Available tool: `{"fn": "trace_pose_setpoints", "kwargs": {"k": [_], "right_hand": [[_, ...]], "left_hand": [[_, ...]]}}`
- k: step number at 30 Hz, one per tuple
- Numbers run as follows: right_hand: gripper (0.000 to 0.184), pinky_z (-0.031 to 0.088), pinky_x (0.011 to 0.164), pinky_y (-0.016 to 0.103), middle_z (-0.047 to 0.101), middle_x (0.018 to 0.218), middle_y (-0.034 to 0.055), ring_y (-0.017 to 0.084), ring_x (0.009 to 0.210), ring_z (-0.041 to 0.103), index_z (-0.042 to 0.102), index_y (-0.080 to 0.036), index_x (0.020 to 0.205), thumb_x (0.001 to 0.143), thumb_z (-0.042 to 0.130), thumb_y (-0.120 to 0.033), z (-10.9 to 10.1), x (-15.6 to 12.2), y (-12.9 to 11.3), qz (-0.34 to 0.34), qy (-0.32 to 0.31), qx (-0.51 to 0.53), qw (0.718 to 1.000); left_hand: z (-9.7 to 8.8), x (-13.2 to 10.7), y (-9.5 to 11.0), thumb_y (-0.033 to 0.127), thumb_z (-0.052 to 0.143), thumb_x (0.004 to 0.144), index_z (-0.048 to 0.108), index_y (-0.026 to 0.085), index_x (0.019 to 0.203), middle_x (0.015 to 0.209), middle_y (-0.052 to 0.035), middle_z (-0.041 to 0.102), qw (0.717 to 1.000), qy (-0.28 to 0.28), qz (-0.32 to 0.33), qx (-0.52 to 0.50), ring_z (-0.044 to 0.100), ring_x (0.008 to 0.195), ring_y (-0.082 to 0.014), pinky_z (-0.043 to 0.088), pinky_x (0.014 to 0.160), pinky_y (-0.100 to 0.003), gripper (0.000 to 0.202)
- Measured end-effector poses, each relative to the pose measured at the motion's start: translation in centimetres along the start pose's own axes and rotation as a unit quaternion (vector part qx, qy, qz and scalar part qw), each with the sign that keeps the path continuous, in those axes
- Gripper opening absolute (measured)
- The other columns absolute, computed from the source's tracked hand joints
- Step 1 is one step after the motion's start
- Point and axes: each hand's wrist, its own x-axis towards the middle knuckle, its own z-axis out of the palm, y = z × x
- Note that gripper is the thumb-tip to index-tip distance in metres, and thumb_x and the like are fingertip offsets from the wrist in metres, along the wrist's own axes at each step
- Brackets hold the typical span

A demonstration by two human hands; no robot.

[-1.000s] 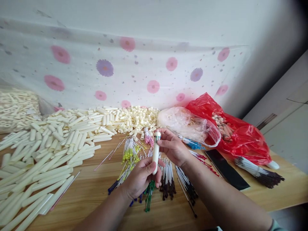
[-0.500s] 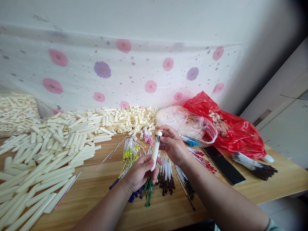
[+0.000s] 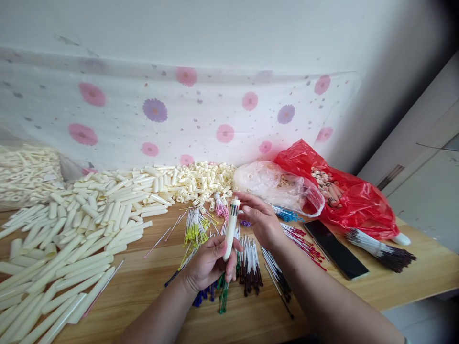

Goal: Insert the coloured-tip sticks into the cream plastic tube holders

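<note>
My left hand (image 3: 208,263) is closed round the lower part of a cream multi-colour pen barrel (image 3: 230,229), held almost upright over the wooden table (image 3: 143,286). My right hand (image 3: 260,220) pinches at the barrel's top end, where coloured sliders show. Under both hands lie bundles of thin pen refills (image 3: 249,260) with dark, green, blue and red tips. A yellow-tipped bundle (image 3: 193,229) and a pink-tipped one (image 3: 220,205) lie just beyond.
Cream barrels (image 3: 71,239) are heaped at the left, small cream clips (image 3: 206,181) at the back. A clear bag (image 3: 278,186), a red bag (image 3: 344,196), a black phone (image 3: 335,248) and a dark-tipped refill bundle (image 3: 383,251) lie at the right. A flowered sheet (image 3: 179,114) hangs behind.
The barrel has tilted slightly and my right fingers have shifted at its top end. Both hands stay in the same place over the refills.
</note>
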Motion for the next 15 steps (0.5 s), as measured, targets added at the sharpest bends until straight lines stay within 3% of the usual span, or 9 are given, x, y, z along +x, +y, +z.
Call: {"fn": "trace_pose_setpoints", "kwargs": {"k": [5,9,11,13,15], "right_hand": [[0.025,0.047,0.079,0.032,0.062,0.108,0.0037,0.019,0.097,0.057,0.067,-0.028,0.104,0.080,0.065,-0.035,-0.2,-0.2,0.3,-0.065,0.015,-0.149,0.987],[0.020,0.047,0.065,0.027,0.061,0.078,-0.0014,0.013,0.071,0.057,0.062,-0.025,0.090,0.074,0.071,-0.030,-1.5,-0.2,0.0,-0.056,0.029,-0.130,0.989],[0.020,0.048,0.060,0.027,0.060,0.073,-0.0025,0.013,0.066,0.056,0.059,-0.024,0.085,0.070,0.072,-0.028,-4.4,-0.4,-1.5,-0.061,0.064,-0.107,0.990],[0.025,0.049,0.058,0.027,0.063,0.080,-0.0007,0.014,0.067,0.059,0.060,-0.025,0.092,0.069,0.071,-0.028,-9.1,-1.0,-4.1,-0.090,0.163,-0.140,0.973],[0.030,0.049,0.057,0.029,0.065,0.083,0.0017,0.014,0.064,0.060,0.062,-0.023,0.097,0.069,0.070,-0.033,-15.1,-2.1,-7.3,-0.142,0.314,-0.239,0.908]], "left_hand": [[-0.1,-0.1,-0.1,0.046,0.066,0.079,0.063,0.012,0.085,0.048,0.0014,0.056,1.000,0.009,-0.001,0.007,0.050,0.036,-0.0082,0.046,0.049,-0.024,0.034],[-0.7,-0.1,0.0,0.048,0.062,0.081,0.063,0.012,0.092,0.048,0.0022,0.054,0.996,0.046,-0.024,0.071,0.048,0.037,-0.0082,0.044,0.047,-0.022,0.038],[-0.9,-0.1,0.2,0.053,0.059,0.081,0.061,0.013,0.108,0.062,-0.0035,0.063,0.986,0.072,-0.039,0.144,0.058,0.049,-0.0124,0.044,0.049,-0.023,0.048],[-1.1,0.0,0.4,0.055,0.057,0.082,0.055,0.017,0.122,0.083,-0.0082,0.068,0.976,0.077,-0.047,0.200,0.063,0.064,-0.0164,0.049,0.058,-0.027,0.055],[-1.2,0.0,0.6,0.051,0.056,0.084,0.056,0.018,0.121,0.087,-0.0077,0.067,0.967,0.090,-0.037,0.235,0.063,0.069,-0.0166,0.049,0.063,-0.028,0.049]]}}
